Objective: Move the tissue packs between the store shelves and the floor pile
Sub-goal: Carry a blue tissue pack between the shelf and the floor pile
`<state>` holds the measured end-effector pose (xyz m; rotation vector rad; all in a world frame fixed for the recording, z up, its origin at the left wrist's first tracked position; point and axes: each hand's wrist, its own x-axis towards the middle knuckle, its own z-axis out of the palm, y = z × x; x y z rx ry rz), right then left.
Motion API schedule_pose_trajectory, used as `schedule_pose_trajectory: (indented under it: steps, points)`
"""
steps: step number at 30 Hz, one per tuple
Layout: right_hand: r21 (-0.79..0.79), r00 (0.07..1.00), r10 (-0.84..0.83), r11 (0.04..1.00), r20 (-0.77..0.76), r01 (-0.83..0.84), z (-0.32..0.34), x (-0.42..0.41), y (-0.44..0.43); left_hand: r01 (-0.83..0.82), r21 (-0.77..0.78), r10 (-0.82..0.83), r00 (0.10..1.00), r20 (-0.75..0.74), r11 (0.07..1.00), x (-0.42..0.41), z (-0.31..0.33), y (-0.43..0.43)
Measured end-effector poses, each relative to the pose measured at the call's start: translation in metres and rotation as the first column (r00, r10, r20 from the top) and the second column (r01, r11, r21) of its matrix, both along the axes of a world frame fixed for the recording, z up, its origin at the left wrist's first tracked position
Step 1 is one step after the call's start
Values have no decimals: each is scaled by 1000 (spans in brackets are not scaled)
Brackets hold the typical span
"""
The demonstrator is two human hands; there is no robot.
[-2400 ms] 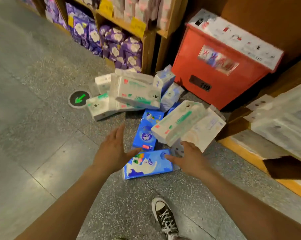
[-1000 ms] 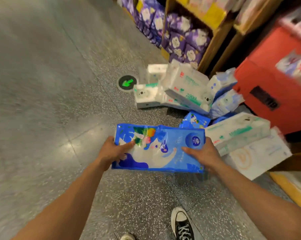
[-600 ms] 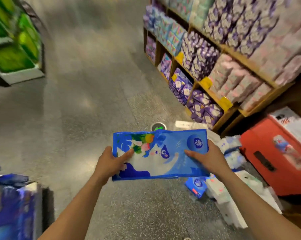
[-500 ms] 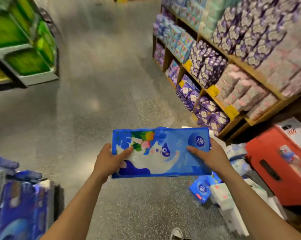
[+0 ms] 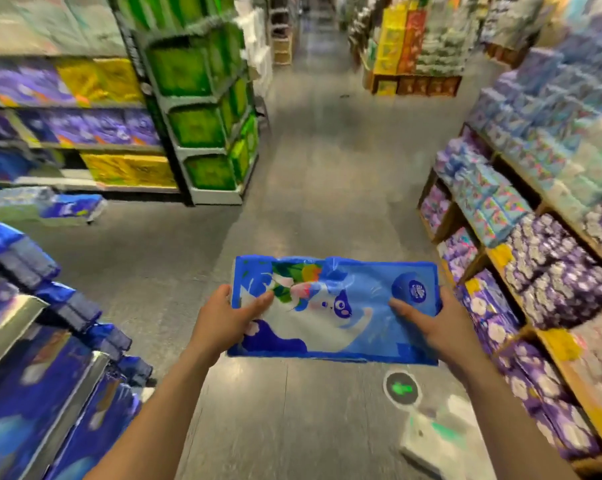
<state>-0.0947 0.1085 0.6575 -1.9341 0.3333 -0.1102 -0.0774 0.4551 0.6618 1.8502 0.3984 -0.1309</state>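
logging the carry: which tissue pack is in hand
The blue cat-print pack, gripped at its ends by the left hand and right hand; the white pack lies on the floor.

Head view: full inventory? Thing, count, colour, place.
tissue pack: one, blue with cat print, held up mid-aisle
white pack: one visible, white with green marks, floor lower right
floor sticker: one, black with green arrow, floor near white pack
purple packs: many, purple, right shelves
light blue packs: many, light blue, right shelves, farther along
green stand: one, green, aisle left
dark blue packs: several, dark blue, near left
left hand: one, grips tissue pack's left end
right hand: one, grips its right end
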Motion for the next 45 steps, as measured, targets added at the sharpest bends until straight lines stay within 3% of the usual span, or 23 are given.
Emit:
schedule_pose_trajectory:
  steps: [11,23,29,37,45]
  points:
    - [-80,935,349,936,70,-343,37,280,170,-303,-91,312,944,104,949,163,16,151]
    - [-21,884,441,896,153,-444,80,587,393,-419,-24,415,889,191,908,440,57,360]
    - [-26,863,477,877,169,-480,58,744,493,-459,-18,454,872,181,888,572,55,446]
    - [-79,732,644,760,224,-645,83,967,685,-677,72,650,727,222,732,726,65,593]
    - [-105,586,787,610,191,-785,92,1104,916,-801,111,778,598,194,588,819,72,780]
